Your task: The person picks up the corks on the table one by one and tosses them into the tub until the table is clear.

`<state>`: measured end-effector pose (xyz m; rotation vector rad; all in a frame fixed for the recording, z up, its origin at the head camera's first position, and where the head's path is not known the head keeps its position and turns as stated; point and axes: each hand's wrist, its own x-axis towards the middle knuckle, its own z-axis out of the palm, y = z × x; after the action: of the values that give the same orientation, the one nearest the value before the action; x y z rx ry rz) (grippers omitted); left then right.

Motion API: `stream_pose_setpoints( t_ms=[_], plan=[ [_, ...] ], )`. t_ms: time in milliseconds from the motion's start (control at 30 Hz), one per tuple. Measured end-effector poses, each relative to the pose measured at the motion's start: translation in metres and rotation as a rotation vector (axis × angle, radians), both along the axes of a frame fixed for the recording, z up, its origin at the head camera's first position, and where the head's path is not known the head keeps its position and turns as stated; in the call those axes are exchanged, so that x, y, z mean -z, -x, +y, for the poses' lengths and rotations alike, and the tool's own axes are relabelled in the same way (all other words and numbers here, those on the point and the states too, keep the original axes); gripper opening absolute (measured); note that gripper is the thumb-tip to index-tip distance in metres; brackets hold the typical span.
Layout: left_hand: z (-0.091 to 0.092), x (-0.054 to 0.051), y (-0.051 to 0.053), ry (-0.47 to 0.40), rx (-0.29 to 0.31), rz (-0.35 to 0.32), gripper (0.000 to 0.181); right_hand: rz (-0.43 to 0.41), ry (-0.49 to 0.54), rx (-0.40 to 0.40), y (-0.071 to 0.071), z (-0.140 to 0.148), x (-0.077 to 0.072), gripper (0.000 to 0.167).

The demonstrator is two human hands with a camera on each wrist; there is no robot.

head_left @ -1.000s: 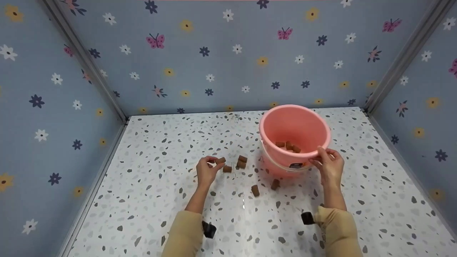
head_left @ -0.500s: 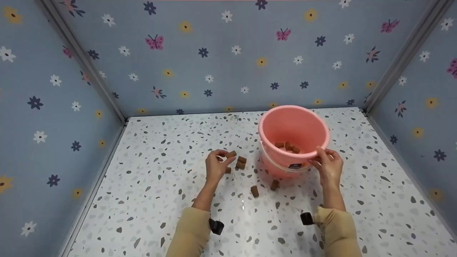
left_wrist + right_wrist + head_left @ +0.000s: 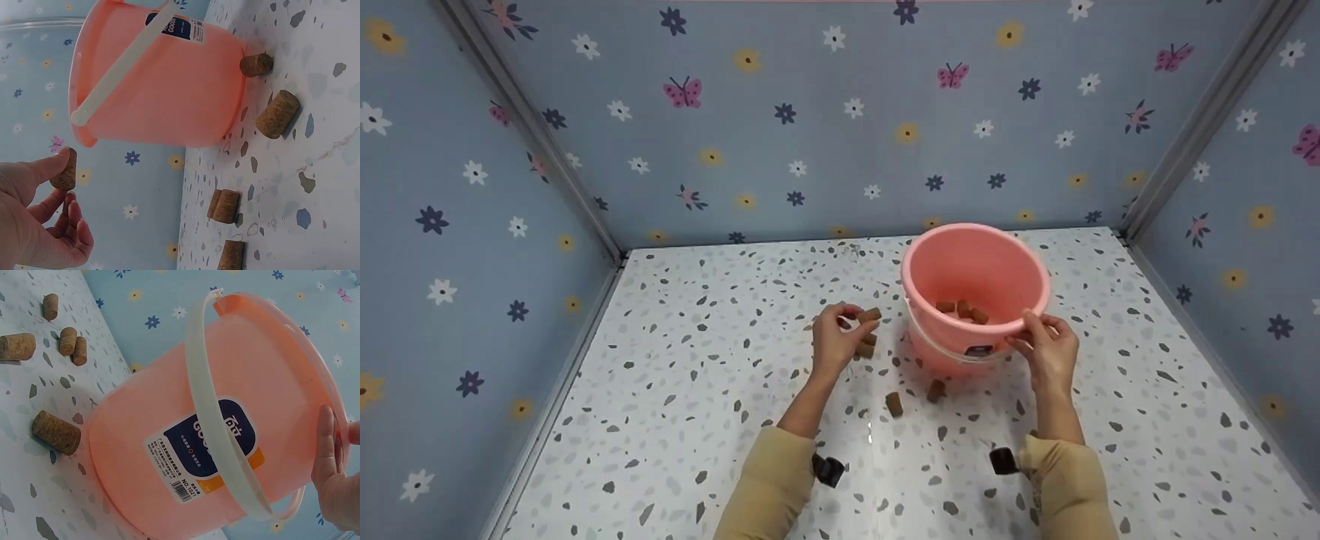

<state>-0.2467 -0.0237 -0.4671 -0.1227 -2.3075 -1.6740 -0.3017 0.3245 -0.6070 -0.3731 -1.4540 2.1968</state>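
Observation:
Between thumb and fingers my left hand (image 3: 835,341) pinches a cork (image 3: 66,170), raised above the tabletop to the left of a pink bucket (image 3: 934,341). With thumb and fingers my right hand (image 3: 1051,351) grips the bucket's near right rim. Several corks (image 3: 962,309) lie inside the bucket, partly hidden by its front wall. On the table, two corks (image 3: 226,206) lie side by side below the left hand, with another cork (image 3: 231,256) close by. Two more corks, one (image 3: 894,404) further left and one (image 3: 936,390) nearer the bucket, lie in front of it.
A white handle (image 3: 216,416) hangs down the bucket's side across a printed label (image 3: 194,450). The speckled white tabletop (image 3: 697,360) is bounded by blue flowered panels (image 3: 780,112) at the back and both sides.
My left hand has moved right and slightly away from me with the pinched cork, towards the bucket. The right hand has kept its grip on the rim, and the bucket stays in place.

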Motion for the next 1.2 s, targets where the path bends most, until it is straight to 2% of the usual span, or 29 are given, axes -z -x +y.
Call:
stream_pose_setpoints(
  t_ms=[200,633,800,967,1067,1200],
  plan=[
    [0.012,-0.010,0.001,0.019,0.039,0.012,0.026,-0.011,0.007,-0.006,0.001,0.000,0.000,0.049],
    [0.038,-0.035,0.007,0.084,0.094,0.114,0.028,-0.024,0.015,-0.005,0.002,0.003,0.000,0.050],
    [0.050,-0.044,0.011,0.111,0.104,0.111,0.028,0.008,0.020,-0.012,0.001,0.003,0.001,0.049],
    [0.061,-0.048,0.016,0.163,0.114,0.115,0.026,0.002,0.009,-0.006,0.002,0.004,0.002,0.049],
    [0.066,-0.050,0.020,0.214,0.108,0.116,0.025,-0.017,-0.003,-0.001,0.001,0.004,0.002,0.049],
    [0.073,-0.053,0.025,0.292,0.094,0.078,0.026,-0.030,-0.013,0.000,0.001,0.003,0.002,0.050]
  ],
)
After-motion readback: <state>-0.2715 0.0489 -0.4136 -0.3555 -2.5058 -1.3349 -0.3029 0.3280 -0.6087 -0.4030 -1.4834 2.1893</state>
